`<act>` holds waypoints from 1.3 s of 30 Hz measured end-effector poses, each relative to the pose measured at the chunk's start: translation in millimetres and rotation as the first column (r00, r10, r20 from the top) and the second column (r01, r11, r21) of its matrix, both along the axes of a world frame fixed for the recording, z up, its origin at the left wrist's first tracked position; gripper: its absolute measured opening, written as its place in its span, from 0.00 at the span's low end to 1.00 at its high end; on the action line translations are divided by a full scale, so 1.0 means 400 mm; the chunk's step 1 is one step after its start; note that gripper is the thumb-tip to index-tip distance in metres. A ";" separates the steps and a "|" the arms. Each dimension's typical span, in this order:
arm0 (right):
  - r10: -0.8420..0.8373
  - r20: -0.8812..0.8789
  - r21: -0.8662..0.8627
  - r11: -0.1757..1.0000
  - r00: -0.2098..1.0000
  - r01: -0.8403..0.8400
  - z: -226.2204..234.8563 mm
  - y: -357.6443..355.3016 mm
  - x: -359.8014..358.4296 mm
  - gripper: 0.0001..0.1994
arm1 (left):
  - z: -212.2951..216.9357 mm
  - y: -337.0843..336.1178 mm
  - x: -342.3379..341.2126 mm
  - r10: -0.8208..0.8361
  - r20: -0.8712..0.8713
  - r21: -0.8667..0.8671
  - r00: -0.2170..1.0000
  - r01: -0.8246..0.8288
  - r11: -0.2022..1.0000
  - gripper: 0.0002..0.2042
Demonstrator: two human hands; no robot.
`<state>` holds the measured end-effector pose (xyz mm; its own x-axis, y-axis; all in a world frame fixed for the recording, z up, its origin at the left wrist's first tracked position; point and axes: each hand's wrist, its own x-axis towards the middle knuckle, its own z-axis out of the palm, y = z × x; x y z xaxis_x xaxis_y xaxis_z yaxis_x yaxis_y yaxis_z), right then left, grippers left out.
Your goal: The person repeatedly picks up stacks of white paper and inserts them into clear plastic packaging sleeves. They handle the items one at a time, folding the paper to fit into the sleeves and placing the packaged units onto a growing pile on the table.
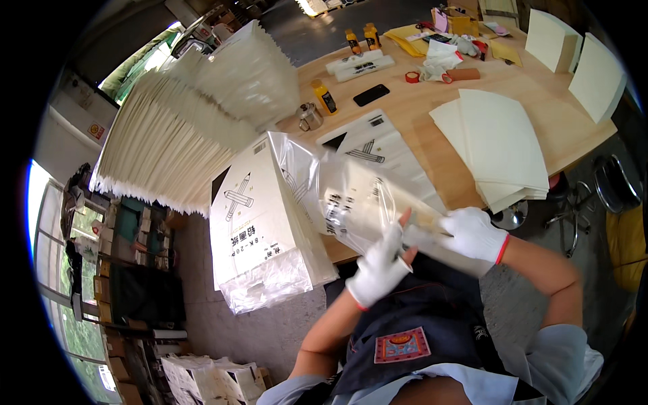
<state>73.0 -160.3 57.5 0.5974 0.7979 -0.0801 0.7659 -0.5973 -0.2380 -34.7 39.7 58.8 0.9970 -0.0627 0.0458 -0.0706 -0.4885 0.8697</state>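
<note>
Two white-gloved hands of mine are on one thing: a thin pad of cream drawing paper inside a clear, crinkly plastic sleeve [368, 202], lying over the near edge of the round pale wooden table [432, 128], just in front of my dark apron [432, 317]. My left hand [379, 266] rests on the sleeve's near end with the fingers spread apart and flat, the fingertips showing bare through the cut-off glove. My right hand [474, 233] is closed around the sleeve's right-hand end, fingers curled together over the plastic and the edge inside it.

I judge the pad light but floppy, stiff only along its length, and the film slippery and prone to bunching; the corners would crease if pinched hard. The safest hold seems to be at the short ends, plastic and paper gripped together, with a flat palm underneath.

To my left a stack of finished packs with a crossed-pencil cover in glossy bags [260, 223] stands at the table edge, beside a large fanned heap of cream sheets [182, 128]. Further right lies a neat pile of blank cream sheets [499, 145]; a black phone [371, 94] and orange-capped bottles [325, 98] sit well beyond.
</note>
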 end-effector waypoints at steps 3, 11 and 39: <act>0.025 -0.773 0.299 0.896 0.634 0.329 -0.116 -0.029 0.056 0.14 | -0.184 -0.047 -0.095 0.049 0.469 0.040 0.882 -0.077 0.996 0.22; -0.015 -0.024 0.166 0.986 1.000 0.019 -0.225 0.102 0.062 0.25 | -0.089 -0.090 0.058 -0.058 0.400 0.132 0.915 0.005 0.991 0.26; -0.124 0.070 -0.136 0.982 0.990 0.133 -0.168 -0.124 -0.282 0.10 | -0.342 0.022 -0.414 0.529 -0.372 -0.541 0.763 -0.641 0.544 0.06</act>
<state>-39.8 -210.0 -9.6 0.7013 0.6978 -0.1454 0.6912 -0.7156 -0.1005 -200.4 48.6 -78.1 0.7968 0.5233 -0.3021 0.1864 0.2627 0.9467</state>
